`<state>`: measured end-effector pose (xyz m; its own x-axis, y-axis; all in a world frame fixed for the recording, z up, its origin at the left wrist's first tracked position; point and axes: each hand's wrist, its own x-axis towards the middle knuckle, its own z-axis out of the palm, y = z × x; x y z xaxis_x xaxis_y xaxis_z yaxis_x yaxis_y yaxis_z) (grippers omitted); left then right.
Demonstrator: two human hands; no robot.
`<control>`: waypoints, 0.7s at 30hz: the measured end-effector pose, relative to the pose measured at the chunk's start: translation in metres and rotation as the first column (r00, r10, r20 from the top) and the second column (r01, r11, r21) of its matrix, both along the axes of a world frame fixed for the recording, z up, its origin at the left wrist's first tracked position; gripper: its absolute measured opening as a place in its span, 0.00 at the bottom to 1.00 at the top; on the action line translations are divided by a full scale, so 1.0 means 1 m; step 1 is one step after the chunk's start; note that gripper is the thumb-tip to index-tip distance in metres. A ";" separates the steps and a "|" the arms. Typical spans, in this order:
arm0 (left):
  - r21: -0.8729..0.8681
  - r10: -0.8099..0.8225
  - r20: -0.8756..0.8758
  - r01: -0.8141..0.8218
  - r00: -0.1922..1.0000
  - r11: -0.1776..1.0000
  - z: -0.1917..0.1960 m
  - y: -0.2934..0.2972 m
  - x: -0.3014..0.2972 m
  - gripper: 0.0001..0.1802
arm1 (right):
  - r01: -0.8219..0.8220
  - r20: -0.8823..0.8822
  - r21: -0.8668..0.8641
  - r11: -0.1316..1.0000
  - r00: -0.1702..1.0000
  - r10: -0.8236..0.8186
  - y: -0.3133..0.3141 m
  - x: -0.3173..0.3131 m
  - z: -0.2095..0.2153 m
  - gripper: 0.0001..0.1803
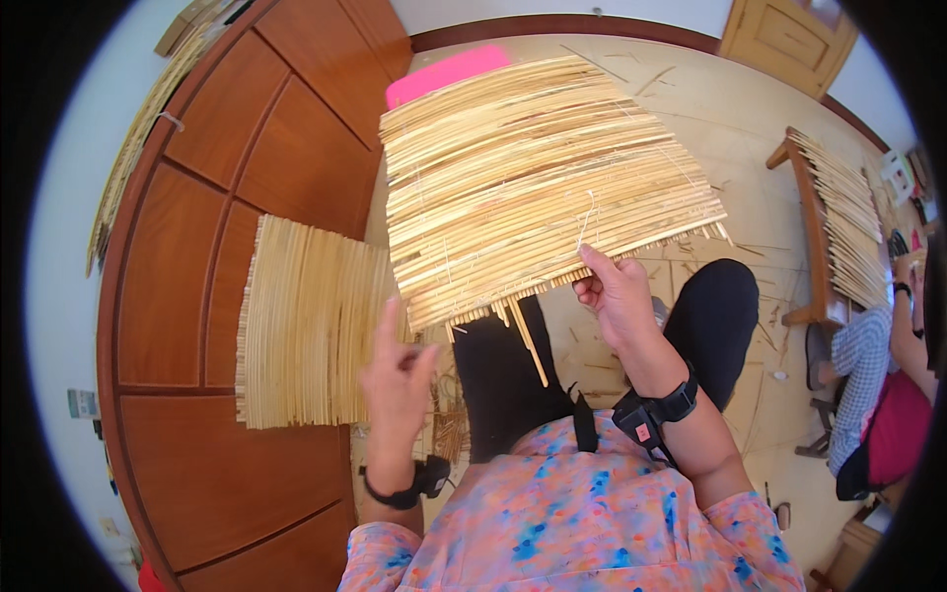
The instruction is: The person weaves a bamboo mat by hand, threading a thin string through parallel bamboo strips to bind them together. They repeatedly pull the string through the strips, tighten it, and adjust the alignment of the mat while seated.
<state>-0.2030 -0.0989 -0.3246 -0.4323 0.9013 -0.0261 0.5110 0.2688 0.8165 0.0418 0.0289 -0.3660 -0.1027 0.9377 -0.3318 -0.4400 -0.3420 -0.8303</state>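
Observation:
A large mat of straw-coloured reeds (533, 168) lies across in front of me, its near edge over my lap. White cord lines cross it, and a few reed ends hang below the near edge. My right hand (619, 301) is closed at this edge, thumb on top and other fingers curled beneath. A white cord (592, 212) runs into its pinch; the fingers partly hide the grip. My left hand (398, 380) is raised beside the mat's near left corner, index finger stretched out and thumb apart, holding nothing.
A second reed mat (311, 326) leans by the wooden cabinet (227, 464) on the left. A pink stool top (449, 74) shows behind my mat. To the right, reeds (838, 212) cover a wooden bench (814, 232) beside another seated person (863, 380). Reed scraps litter the tiled floor.

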 end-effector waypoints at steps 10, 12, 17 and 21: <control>0.100 -0.651 -0.512 0.791 0.561 0.604 0.065 0.086 0.041 0.15 | 0.027 0.113 0.036 0.999 0.993 -0.031 0.000 0.001 0.001 0.15; 0.020 -0.700 -0.526 0.829 0.484 0.559 0.051 0.097 0.045 0.11 | 0.025 0.114 0.033 0.999 0.993 -0.028 -0.001 -0.002 0.000 0.15; 0.027 -0.686 -0.634 0.896 0.357 0.442 0.037 0.118 0.045 0.08 | -0.017 0.082 -0.003 1.000 0.996 0.017 -0.001 0.003 0.000 0.16; -0.032 -0.681 -0.690 0.929 0.246 0.368 0.034 0.128 0.047 0.07 | -0.036 -0.030 -0.058 0.998 0.999 0.034 -0.007 -0.004 -0.008 0.18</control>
<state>-0.1562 0.0294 -0.2906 0.7239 0.6430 0.2502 0.6009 -0.7657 0.2295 0.0379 0.0217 -0.3740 -0.1456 0.9126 -0.3822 -0.4501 -0.4051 -0.7958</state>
